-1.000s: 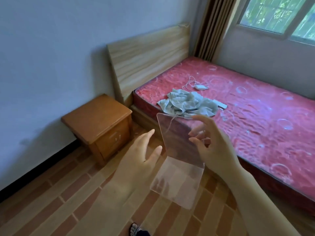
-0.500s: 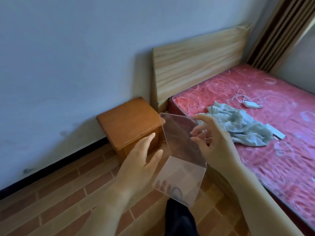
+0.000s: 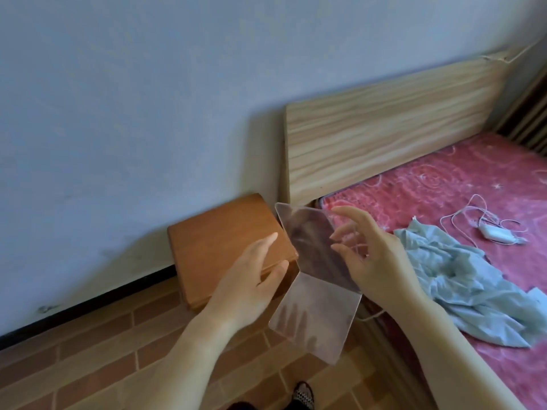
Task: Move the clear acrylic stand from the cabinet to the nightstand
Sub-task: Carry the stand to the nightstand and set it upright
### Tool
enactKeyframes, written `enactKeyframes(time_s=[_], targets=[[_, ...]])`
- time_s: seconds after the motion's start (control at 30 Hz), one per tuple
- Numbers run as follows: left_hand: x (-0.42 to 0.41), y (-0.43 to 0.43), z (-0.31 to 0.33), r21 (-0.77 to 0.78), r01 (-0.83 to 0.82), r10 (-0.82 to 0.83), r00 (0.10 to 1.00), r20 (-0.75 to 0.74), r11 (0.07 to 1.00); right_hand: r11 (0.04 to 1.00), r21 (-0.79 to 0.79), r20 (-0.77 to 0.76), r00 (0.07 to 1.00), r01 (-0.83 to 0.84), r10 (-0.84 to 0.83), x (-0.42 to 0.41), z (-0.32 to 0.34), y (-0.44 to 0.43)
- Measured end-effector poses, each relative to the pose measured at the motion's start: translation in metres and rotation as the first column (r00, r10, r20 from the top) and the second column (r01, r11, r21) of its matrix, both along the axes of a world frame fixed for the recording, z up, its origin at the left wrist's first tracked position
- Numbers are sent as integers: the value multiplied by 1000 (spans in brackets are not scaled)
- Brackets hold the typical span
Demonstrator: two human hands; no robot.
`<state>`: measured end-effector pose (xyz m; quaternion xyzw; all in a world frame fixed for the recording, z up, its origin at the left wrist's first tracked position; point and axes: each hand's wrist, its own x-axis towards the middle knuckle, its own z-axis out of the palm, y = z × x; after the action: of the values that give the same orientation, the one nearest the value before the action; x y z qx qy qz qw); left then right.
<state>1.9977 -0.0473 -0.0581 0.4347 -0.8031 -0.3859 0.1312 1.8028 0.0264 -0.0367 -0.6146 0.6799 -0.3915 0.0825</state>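
The clear acrylic stand [image 3: 313, 279] is in the air between both hands, in front of the nightstand [image 3: 225, 241] and above the brick-patterned floor [image 3: 88, 365]. In the head view, the only view, it shows as a bent sheet: an upper panel tilted back, meeting a lower panel at a fold roughly level with the wrists. The lower panel slopes down toward the camera, and its bottom corner hangs over the floor.

The left hand [image 3: 251, 279] is at the stand's left edge, palm turned toward it, fingers [image 3: 266, 241] straight and close together, the thumb lying near the fold. Whether the hand actually presses on the sheet cannot be told. The right hand [image 3: 376, 255] is on the right side of the upper panel with its fingers [image 3: 346, 214] spread and curled; the fingertips touch or nearly touch the panel's face, and parts of them show through the plastic.

The nightstand stands against the pale wall [image 3: 148, 99], just beside the wooden headboard [image 3: 384, 134]. On the red mattress [image 3: 444, 184] lie a crumpled light-green cloth [image 3: 461, 276] and, farther back, a white charger [image 3: 491, 230] with its cable. A shoe [image 3: 302, 395] shows at the bottom edge.
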Motion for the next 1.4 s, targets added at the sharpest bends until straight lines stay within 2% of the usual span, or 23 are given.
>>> enactKeyframes(time_s=[0.23, 0.47, 0.63, 0.83, 0.97, 1.1, 1.3, 1.4], targets=[[-34, -61, -19, 17, -16, 15, 998, 68, 1000, 998, 56, 42, 998, -39, 37, -48, -7, -73], [-38, -145, -33, 32, -81, 80, 996, 28, 996, 984, 134, 0, 993, -118, 119, -54, -13, -163], [-53, -204, -36, 19, -110, 109, 993, 42, 994, 978, 116, -26, 984, -173, 177, -67, -16, -225], [-52, -248, -36, 13, -125, 120, 975, 185, 992, 962, 135, 44, 972, -236, 232, -80, -37, -285], [-52, -265, -51, -26, -163, 164, 947, 274, 986, 922, 199, 92, 943, -333, 320, -88, -62, -331], [-59, -275, -79, 26, -281, 261, 920, 292, 959, 862, 238, 120, 895, -447, 430, -96, -94, -368], [-60, -301, -139, 65, -475, 451, 864, 222, 878, 805, 186, 73, 825, -564, 561, -89, -161, -412], [-54, -316, -179, 5, -509, 500, 847, 181, 861, 812, 152, 85, 826, -564, 558, -86, -209, -426]])
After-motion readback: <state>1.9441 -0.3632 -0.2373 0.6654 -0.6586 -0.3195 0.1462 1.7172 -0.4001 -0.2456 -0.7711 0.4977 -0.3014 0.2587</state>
